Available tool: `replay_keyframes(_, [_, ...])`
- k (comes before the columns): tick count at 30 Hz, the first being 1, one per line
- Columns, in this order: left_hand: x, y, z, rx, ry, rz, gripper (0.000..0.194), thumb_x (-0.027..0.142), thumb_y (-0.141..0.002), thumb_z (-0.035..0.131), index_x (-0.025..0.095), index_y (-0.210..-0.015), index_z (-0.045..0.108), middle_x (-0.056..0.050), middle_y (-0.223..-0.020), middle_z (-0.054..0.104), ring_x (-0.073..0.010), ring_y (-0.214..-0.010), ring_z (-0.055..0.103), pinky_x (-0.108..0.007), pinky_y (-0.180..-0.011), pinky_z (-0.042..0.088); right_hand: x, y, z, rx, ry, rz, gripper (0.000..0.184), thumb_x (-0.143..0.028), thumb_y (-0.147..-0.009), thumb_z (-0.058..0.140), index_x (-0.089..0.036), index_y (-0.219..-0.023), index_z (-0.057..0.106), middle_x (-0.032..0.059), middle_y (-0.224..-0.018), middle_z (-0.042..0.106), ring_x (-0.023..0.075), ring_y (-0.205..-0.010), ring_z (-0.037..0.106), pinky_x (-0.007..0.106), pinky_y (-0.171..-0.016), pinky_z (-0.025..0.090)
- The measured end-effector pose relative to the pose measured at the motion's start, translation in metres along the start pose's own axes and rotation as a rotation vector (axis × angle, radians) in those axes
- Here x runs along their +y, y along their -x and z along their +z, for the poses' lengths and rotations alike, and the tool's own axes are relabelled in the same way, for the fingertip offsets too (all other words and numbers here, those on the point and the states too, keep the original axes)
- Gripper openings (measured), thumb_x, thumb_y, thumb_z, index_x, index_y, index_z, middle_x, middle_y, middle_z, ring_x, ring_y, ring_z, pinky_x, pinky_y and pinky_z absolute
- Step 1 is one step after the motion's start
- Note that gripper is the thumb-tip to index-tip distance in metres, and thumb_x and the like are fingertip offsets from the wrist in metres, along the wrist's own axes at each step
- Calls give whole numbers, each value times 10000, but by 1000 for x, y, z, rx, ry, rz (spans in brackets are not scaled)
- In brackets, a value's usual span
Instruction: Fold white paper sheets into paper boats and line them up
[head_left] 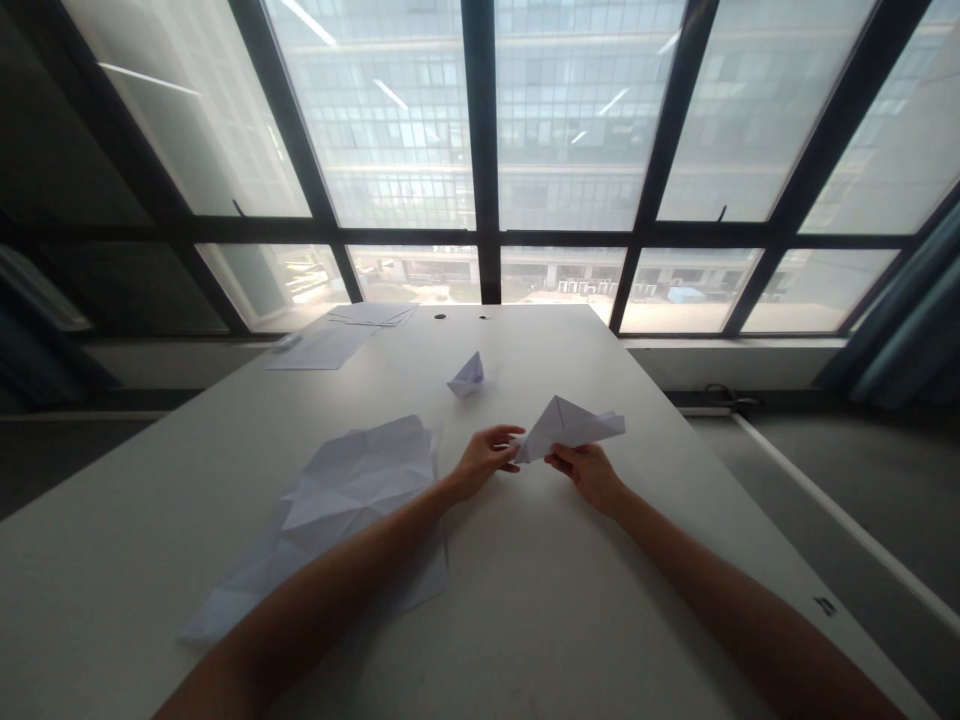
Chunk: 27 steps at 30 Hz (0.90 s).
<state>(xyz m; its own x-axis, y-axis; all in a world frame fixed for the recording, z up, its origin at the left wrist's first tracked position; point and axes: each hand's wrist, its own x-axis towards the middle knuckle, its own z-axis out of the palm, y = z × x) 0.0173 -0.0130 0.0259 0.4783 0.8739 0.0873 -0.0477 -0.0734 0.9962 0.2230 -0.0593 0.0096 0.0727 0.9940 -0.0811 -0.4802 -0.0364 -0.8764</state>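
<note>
A folded piece of white paper (pixel 571 424) is held a little above the table, with a peak at its top and a narrow flap pointing right. My right hand (pixel 589 472) pinches its lower edge between thumb and fingers. At its left corner is my left hand (pixel 487 460), fingers apart and curved around the tip; whether they touch the paper is hard to make out. Beyond the hands a small folded paper boat (pixel 468 377) stands on the table. Under and beside my left forearm lie creased, unfolded paper sheets (pixel 360 475).
The white table (pixel 540 600) reaches toward large windows. Flat white sheets (pixel 322 345) lie at its far left, with a small pale object (pixel 287 342) on their edge. Two round holes are near the far edge. A white pipe (pixel 840 510) runs along the floor at right.
</note>
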Motion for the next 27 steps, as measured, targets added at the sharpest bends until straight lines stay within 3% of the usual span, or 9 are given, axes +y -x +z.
replay_keyframes(5, [6, 1, 0, -23, 0, -50, 524, 499, -723, 772, 143, -1092, 659, -86, -889, 712, -185, -752, 667, -263, -591, 554, 0, 0, 0, -7, 6, -8, 348, -322, -517, 907, -163, -766, 723, 33, -778, 722, 203, -724, 672, 356, -751, 586])
replay_keyframes(20, [9, 4, 4, -19, -95, 0, 442, 509, -773, 724, 137, -1008, 674, -79, -829, 697, -188, -704, 676, -249, -536, 539, 1, 1, 0, -33, 42, -7, 365, -317, -527, 906, -125, -790, 741, 54, -784, 733, 165, -651, 653, 338, -729, 586])
replay_keyframes(27, [4, 2, 4, 26, -81, 78, 493, 495, -771, 723, 166, -1107, 574, -75, -1009, 638, -158, -735, 638, -241, -515, 553, 0, 1, 2, 21, 19, -21, 362, -300, -531, 907, -117, -797, 741, 63, -808, 732, 172, -678, 660, 349, -753, 594])
